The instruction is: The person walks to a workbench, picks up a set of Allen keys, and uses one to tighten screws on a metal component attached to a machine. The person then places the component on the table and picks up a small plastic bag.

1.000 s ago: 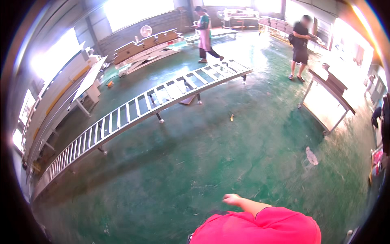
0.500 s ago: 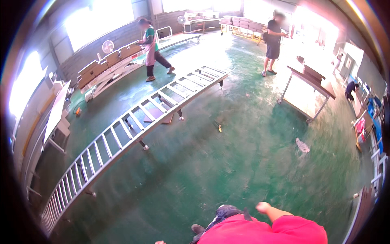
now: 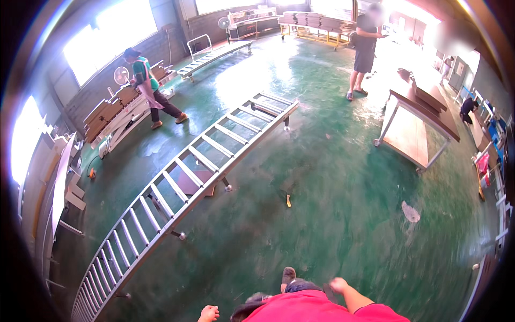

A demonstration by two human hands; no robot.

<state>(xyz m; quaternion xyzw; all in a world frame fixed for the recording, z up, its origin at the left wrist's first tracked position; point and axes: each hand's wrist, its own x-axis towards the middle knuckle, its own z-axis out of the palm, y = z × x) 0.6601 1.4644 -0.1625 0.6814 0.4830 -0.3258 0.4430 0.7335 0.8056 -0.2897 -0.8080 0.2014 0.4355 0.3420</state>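
Observation:
At the lower edge my left hand (image 3: 210, 313) hangs beside my body with its fingers curled in, and I see nothing in it. My right hand (image 3: 338, 284), slightly blurred, swings in front of my hip with fingers folded, also with nothing visible in it. Neither hand touches anything around me. Closest on my left runs a long roller conveyor (image 3: 185, 170) on short legs with wheels. A yellow-handled object (image 3: 288, 200), too small to name, lies on the green floor ahead. A crumpled pale piece of plastic (image 3: 410, 211) lies to the right.
A wheeled table (image 3: 453, 129) with brown boards stands ahead right. One person (image 3: 366, 48) stands near it; another (image 3: 147, 86) walks beside stacked boards (image 3: 110, 110) at left. Someone bends over (image 3: 468, 109) at far right. A brown panel (image 3: 194, 183) lies under the conveyor.
My view has advanced, so the conveyor's wheels and yellow-handled object appear nearer. My left hand has come further into view. The person at left has moved left along the boards.

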